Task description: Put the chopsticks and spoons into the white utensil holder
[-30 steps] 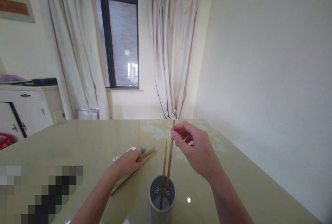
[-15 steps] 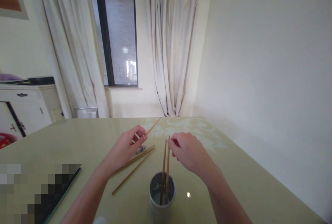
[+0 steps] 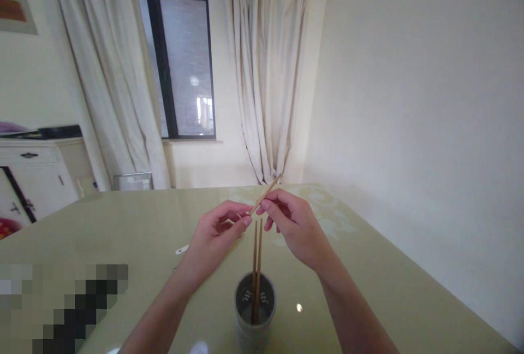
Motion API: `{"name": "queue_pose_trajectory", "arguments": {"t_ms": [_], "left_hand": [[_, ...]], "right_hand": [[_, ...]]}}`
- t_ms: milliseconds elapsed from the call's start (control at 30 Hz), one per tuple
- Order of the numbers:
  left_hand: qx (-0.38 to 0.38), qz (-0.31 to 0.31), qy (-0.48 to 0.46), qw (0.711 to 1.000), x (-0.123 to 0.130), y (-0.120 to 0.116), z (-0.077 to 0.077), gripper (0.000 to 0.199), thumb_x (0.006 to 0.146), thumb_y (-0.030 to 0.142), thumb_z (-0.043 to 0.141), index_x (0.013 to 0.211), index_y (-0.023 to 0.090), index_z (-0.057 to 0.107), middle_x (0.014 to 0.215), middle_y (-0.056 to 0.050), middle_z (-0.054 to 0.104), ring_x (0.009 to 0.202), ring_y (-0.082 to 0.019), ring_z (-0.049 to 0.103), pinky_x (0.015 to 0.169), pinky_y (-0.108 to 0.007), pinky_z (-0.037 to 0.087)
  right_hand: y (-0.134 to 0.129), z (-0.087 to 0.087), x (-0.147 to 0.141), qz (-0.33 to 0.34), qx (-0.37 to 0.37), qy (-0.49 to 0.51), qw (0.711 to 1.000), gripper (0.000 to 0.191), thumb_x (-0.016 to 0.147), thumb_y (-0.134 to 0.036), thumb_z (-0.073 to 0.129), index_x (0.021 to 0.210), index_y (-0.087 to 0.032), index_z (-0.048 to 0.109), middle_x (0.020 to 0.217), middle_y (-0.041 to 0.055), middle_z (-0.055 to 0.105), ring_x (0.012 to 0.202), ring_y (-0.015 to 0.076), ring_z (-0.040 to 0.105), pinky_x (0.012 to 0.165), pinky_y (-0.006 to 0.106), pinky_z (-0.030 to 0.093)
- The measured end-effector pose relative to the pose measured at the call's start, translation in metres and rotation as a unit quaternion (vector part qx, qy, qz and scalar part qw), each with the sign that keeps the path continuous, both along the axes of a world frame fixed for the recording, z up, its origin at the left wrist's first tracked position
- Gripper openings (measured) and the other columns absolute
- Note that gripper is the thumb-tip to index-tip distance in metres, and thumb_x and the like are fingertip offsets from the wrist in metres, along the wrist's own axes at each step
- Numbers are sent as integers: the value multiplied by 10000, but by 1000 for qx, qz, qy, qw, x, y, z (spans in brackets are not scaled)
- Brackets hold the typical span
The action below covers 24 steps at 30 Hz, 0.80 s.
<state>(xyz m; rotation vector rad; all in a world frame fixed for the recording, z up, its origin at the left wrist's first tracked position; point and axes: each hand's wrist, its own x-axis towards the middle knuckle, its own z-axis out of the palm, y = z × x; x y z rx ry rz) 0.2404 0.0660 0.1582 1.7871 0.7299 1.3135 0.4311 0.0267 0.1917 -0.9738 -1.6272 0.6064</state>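
One wooden chopstick [image 3: 271, 187] slants up and away above the table, pinched by both hands. My left hand [image 3: 221, 234] is closed on its near end, with thumb and fingertips together. Further up, my right hand [image 3: 295, 225] grips the same stick between thumb and fingers. Below them stands a grey cylindrical holder [image 3: 241, 337] with small holes inside it. Two chopsticks [image 3: 257, 258] lean upright in that holder, their tops just under my hands. Other sticks on the table are almost wholly hidden behind my left hand and forearm.
A white utensil handle [image 3: 182, 249] pokes out left of my left wrist on the glossy greenish table [image 3: 347, 299]. A blurred-out dark-edged object [image 3: 69, 310] lies at the near left. Beyond the table are curtains [image 3: 270, 70], a window and a white cabinet [image 3: 36, 173].
My left hand has moved right with its chopstick. My right hand has left the sticks standing in the holder and taken hold of that same chopstick. The view has shifted slightly.
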Motion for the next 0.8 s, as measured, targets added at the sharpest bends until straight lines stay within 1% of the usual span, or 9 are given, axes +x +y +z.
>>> {"name": "queue_pose_trajectory", "arguments": {"t_ms": [133,300,367,433,533,600,667,700,800], "left_hand": [[2,13,-7,1000,4,-8,3,224,882,388,776,1030,221,761,926,-30,779,789,-148,704,691,-241,574],[30,13,55,998,-4,-21,16,265,968,439,664,1127,247,755,971,-30,780,810,-155,708,735,-264,581],[43,31,76,996,-11,-18,18,292,988,466,626,1145,252,748,975,-28,770,851,-164,705,772,-273,570],[42,49,101,993,-20,-9,15,308,985,486,617,1134,247,742,968,-28,766,863,-175,698,779,-280,555],[14,32,204,978,-32,12,1,293,974,459,595,1081,232,746,937,-34,771,854,-200,694,775,-302,535],[-5,-2,312,950,-36,25,-13,230,940,370,596,1025,228,755,931,-38,777,875,-222,698,784,-313,518],[-9,-14,412,911,-37,34,-28,176,887,262,597,955,222,754,946,-46,782,910,-241,699,796,-316,491],[-10,-6,452,892,-36,38,-36,164,868,222,590,922,217,745,950,-53,781,921,-249,700,797,-317,478],[-12,57,533,844,-33,46,-56,169,870,172,552,888,206,717,961,-93,775,932,-283,709,802,-338,459]], "right_hand": [[0,-2,-7,26,-5,51,998,120,986,-314,633,988,-204,680,908,10,736,681,125,697,563,224,488],[-3,1,-6,18,7,137,990,154,954,-338,670,899,-199,634,797,-8,694,654,129,683,525,214,473],[-5,5,-1,3,24,160,987,166,944,-334,678,871,-203,607,757,-14,688,650,130,678,524,211,473],[-8,9,5,-20,44,160,986,169,933,-327,687,858,-203,601,750,-7,696,670,133,677,555,216,494],[-13,14,14,-49,56,136,988,173,911,-337,701,848,-201,614,755,7,699,684,145,675,603,243,531],[-16,14,16,-55,37,105,992,168,900,-343,698,856,-200,623,763,18,705,694,159,685,627,266,554],[-18,11,15,-56,5,52,997,140,893,-323,681,856,-200,626,764,26,714,702,169,693,640,281,563],[-18,9,14,-56,-12,18,998,116,887,-300,670,848,-200,627,755,26,715,699,171,692,636,281,560],[-18,1,9,-56,-58,-82,993,52,867,-219,635,819,-199,639,725,17,715,677,163,686,608,264,527]]}}
